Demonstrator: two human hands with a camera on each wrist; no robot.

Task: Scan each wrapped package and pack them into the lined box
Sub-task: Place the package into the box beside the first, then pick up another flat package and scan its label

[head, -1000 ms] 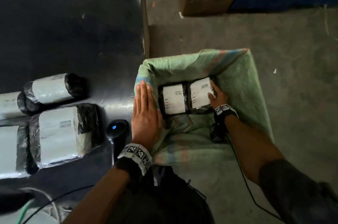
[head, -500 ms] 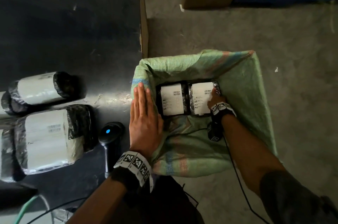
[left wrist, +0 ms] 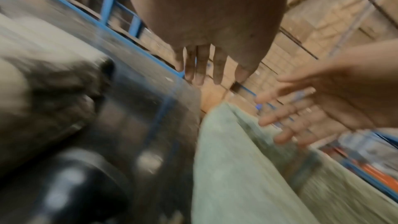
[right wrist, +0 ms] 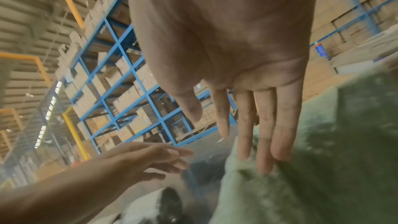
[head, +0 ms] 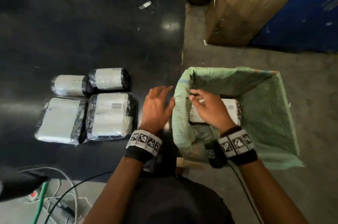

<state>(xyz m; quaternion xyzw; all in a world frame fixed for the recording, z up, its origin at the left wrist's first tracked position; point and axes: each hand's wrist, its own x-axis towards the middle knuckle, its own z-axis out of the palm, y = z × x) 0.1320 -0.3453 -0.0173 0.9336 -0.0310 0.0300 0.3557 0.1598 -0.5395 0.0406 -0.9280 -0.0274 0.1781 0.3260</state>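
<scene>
Both hands empty, fingers apart: left hand, right hand over lined box; next package should be gripped label-up for scanning

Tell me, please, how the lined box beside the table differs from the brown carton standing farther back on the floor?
The lined box is draped inside and over its rim with green woven sacking, while the brown carton shows bare cardboard. The lined box holds black-wrapped packages with white labels; the brown carton is filled with loose white paper scraps. The right hand reaches into the lined box, and nothing touches the brown carton. Both stand open-topped on the concrete floor.
</scene>
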